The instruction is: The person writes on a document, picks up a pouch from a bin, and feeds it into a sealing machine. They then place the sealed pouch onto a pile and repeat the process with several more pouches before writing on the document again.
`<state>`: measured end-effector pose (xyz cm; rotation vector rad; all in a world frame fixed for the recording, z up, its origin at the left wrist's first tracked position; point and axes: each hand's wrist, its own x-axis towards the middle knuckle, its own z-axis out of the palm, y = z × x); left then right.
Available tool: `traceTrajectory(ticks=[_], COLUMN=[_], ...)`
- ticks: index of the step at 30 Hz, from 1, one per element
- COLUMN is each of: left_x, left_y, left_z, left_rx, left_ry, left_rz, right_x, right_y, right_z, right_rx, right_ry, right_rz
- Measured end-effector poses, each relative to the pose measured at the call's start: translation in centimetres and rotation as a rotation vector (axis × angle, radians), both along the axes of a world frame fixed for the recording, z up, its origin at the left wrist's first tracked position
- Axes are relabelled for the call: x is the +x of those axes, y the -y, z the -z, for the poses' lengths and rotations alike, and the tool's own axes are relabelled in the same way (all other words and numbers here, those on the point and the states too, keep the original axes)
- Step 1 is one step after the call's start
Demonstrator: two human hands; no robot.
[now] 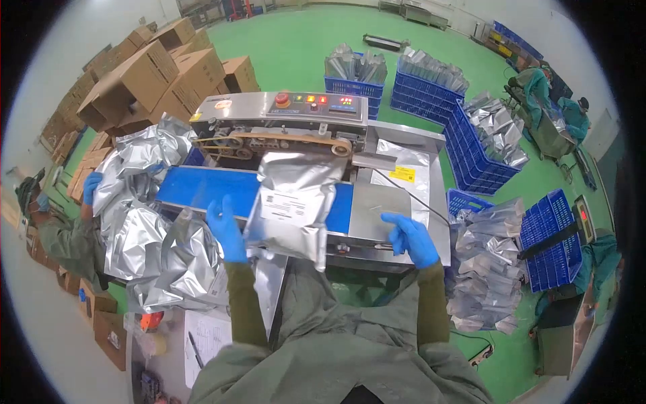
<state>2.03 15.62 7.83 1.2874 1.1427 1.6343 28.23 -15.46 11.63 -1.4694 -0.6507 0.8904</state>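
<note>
A filled silver foil bag [295, 206] with a white printed label stands against the band sealer [279, 111], its top edge at the sealing band. Its lower part rests over the blue conveyor belt [202, 188] and hangs past the front edge. My left hand [227, 231], in a blue glove, is raised just left of the bag with fingers apart, holding nothing. On the other side, my gloved right hand [412, 239] is near the metal plate [381, 210] at the belt's right end. Its index finger points left, the other fingers are partly bent, and nothing is in it.
Filled silver bags [138, 229] heap up left, where a co-worker [67, 229] handles them. Foil bags in blue crates [420, 97] stand behind and right. A flat bag with a yellow label [402, 174], a cable, cartons [145, 81], and a paper with a pen [195, 350] are nearby.
</note>
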Motion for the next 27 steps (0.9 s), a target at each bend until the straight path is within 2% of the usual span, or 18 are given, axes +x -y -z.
traceTrajectory(ticks=[2, 3, 5, 6, 7, 9, 10, 12, 13, 16, 20, 22, 26, 27], left_x=[-2.0, -2.5, -3.3, -3.3, -3.4, -3.6, -2.6, -2.6, -3.1, -4.6, -7.0, -8.8, -12.5, -13.0], left_y=[3.4, 5.1, 7.9, 7.6, 6.5, 5.2, 4.5, 2.3, 0.4, -2.8, -5.3, -9.0, -14.4, -15.0], left_z=[2.0, 2.0, 1.4, 2.8, 5.1, 4.6, 3.0, 2.0, 4.0, 3.4, 1.7, 3.6, 5.8, 6.0], left_rx=[-0.024, -0.034, -0.56, -0.565, -0.519, -0.422, -0.395, -0.459, -0.293, -0.259, -0.203, -0.211, -0.243, -0.131], left_ry=[-0.001, -0.011, 0.272, 0.274, 0.439, 0.53, 0.461, 0.601, 0.589, 0.702, 0.689, 0.741, 0.641, 0.463], left_rz=[-0.207, -0.211, 0.071, 0.046, 0.323, 0.531, 0.475, 0.298, 0.323, 0.34, 0.373, 0.394, 0.234, 0.222], right_x=[-0.7, -1.0, -2.2, -2.7, -3.2, -3.8, -3.6, -3.6, -3.5, -3.4, -3.8, -4.0, -4.2, -4.2], right_y=[2.4, 3.3, 4.3, 4.7, 5.0, 5.2, 5.7, 6.4, 6.6, 7.4, 7.6, 7.6, 7.4, 7.2], right_z=[1.5, 2.5, 3.3, 3.4, 3.5, 3.9, 5.1, 5.6, 6.0, 6.9, 7.0, 7.1, 7.9, 7.9], right_rx=[0.002, 0.012, -0.044, -0.054, -0.057, -0.075, -0.046, -0.009, -0.001, 0.029, 0.041, 0.02, 0.017, 0.017], right_ry=[-0.039, -0.115, -0.187, -0.191, -0.179, -0.243, -0.225, -0.231, -0.23, -0.245, -0.246, -0.263, -0.244, -0.28], right_rz=[0.007, 0.036, 0.129, 0.107, 0.133, 0.168, 0.165, 0.164, 0.135, 0.166, 0.17, 0.167, 0.147, 0.129])
